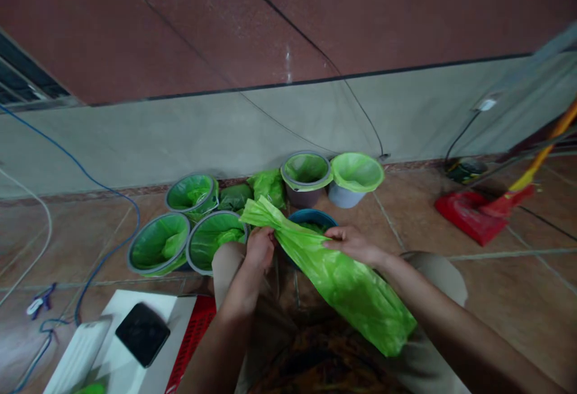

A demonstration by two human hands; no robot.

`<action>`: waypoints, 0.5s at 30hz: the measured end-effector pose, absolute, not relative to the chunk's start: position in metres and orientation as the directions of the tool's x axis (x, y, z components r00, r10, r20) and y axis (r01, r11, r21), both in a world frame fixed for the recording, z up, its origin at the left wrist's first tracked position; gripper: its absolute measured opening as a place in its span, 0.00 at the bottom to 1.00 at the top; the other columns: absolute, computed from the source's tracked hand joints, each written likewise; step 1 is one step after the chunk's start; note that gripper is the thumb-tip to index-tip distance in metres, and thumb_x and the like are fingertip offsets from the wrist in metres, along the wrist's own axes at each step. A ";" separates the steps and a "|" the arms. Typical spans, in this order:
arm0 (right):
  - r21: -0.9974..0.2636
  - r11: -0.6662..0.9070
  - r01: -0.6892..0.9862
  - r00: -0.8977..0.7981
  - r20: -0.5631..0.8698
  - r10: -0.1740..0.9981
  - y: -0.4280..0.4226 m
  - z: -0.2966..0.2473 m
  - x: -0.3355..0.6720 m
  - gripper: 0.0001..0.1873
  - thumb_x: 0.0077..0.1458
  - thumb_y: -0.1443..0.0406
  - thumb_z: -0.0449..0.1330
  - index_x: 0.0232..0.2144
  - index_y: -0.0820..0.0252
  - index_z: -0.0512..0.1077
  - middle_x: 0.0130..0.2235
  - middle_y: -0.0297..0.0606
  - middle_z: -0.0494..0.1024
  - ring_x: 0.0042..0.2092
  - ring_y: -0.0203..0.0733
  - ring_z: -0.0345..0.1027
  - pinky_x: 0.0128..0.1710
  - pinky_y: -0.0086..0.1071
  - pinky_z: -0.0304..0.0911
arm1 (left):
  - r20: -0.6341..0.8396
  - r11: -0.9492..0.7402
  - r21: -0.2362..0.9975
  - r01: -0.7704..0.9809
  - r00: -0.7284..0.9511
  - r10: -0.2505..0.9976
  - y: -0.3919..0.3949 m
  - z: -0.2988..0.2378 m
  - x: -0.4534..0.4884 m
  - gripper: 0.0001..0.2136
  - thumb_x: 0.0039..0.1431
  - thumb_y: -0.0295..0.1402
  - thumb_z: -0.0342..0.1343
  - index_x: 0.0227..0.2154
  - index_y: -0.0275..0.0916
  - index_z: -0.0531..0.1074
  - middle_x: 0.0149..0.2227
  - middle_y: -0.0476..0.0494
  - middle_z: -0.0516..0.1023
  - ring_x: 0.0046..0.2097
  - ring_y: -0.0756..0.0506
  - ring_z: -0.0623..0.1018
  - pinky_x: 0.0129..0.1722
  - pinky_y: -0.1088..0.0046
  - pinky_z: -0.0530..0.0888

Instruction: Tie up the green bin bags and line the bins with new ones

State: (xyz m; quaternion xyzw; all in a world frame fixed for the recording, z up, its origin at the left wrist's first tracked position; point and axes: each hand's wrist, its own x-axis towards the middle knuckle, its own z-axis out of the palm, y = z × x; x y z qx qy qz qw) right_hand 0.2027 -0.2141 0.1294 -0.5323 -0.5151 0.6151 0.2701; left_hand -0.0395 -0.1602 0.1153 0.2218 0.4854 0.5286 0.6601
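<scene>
While the tiled floor (496, 298) is stretching out to the pale wall (180, 136) at the back, a long green bag (347, 286) is lying slantwise across the person's lap, its upper end reaching toward the bins and its lower end hanging over the right knee. Three grey bins (158, 244) lined in green are standing together on the left, and two more lined bins (306, 172) are sitting against the wall, with a blue bin (315, 218) showing just behind the bag. A red dustpan (469, 214) is lying well apart on the right. A black phone (142, 333) is resting on white sheets at the lower left. The left hand (260, 248) is closing around the bag's bunched neck, and the right hand (354, 244) is pinching the bag's upper edge near the blue bin.
</scene>
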 end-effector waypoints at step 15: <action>-0.747 -0.394 -0.535 -0.047 -0.440 0.897 -0.217 0.134 0.185 0.21 0.35 0.67 0.73 0.36 0.56 0.76 0.36 0.36 0.82 0.36 0.43 0.77 0.41 0.34 0.71 | -0.391 0.586 0.718 -0.376 0.478 0.786 -0.190 0.090 -0.016 0.23 0.34 0.30 0.73 0.38 0.34 0.77 0.31 0.44 0.80 0.35 0.45 0.79 0.34 0.73 0.72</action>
